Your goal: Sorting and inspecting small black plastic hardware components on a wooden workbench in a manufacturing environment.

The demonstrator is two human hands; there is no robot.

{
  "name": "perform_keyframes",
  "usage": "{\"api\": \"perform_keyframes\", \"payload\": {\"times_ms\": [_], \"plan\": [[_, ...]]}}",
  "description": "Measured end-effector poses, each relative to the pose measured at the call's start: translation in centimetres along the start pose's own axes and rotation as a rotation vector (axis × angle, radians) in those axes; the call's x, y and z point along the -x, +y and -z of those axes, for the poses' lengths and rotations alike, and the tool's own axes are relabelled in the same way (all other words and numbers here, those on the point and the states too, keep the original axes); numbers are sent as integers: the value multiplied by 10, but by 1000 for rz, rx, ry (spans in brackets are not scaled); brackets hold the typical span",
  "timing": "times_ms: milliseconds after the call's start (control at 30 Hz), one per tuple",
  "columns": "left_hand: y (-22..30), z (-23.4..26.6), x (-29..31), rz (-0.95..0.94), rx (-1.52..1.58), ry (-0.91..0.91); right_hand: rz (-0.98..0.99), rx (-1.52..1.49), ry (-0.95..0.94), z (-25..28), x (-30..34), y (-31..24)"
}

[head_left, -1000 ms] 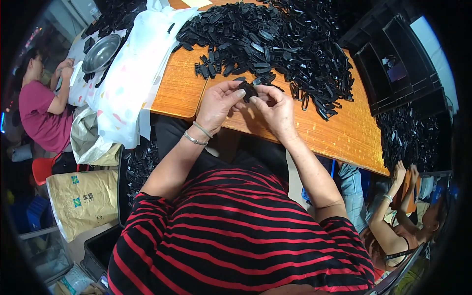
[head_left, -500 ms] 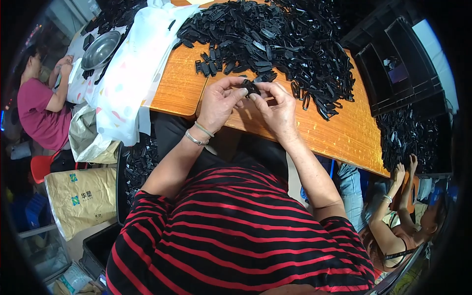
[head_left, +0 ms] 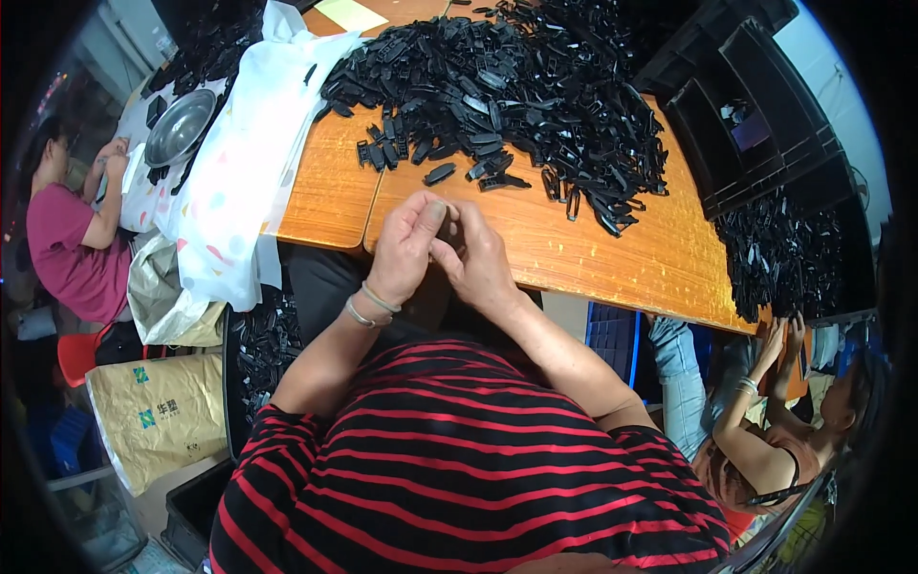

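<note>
- Nearest, the wearer's shirt, black with red stripes, fills the lower middle; bare forearms reach forward from its sleeves.
- The left hand and right hand are together at the near edge of the worktop, fingers curled inward and thumbs close. Whether they hold anything cannot be told; the fingers hide what lies between. Two bracelets circle the left wrist.
- Left of the wearer, below the worktop, a bin contains small black pieces; a tan sack stands beside it.
- Just beyond the hands, a loose part lies on the brown wood, apart from the heap.
- Farther in, the black parts spread in a wide heap, some slim and clip-like.
- Left of the heap, a white spotted sheet hangs over the edge; past it sit a metal bowl and a person in pink.
- To the right, a black crate stands by more black pieces, where another person reaches in.
- At the far edge lies pale paper.
</note>
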State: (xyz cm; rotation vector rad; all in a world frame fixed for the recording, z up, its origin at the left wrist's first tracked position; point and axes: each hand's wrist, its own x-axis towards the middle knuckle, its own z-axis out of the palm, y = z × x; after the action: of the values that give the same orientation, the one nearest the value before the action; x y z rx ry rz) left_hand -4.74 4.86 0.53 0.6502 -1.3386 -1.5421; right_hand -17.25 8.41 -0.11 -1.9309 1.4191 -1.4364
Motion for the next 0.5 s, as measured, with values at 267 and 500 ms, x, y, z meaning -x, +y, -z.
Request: {"api": "perform_keyframes", "payload": {"times_ms": [267, 500], "plan": [[15, 28, 25, 66, 115, 75, -167, -149, -97, -22, 3, -21], [81, 140, 90, 251, -1434, -82, -42, 123, -200, 39, -22, 26]]}}
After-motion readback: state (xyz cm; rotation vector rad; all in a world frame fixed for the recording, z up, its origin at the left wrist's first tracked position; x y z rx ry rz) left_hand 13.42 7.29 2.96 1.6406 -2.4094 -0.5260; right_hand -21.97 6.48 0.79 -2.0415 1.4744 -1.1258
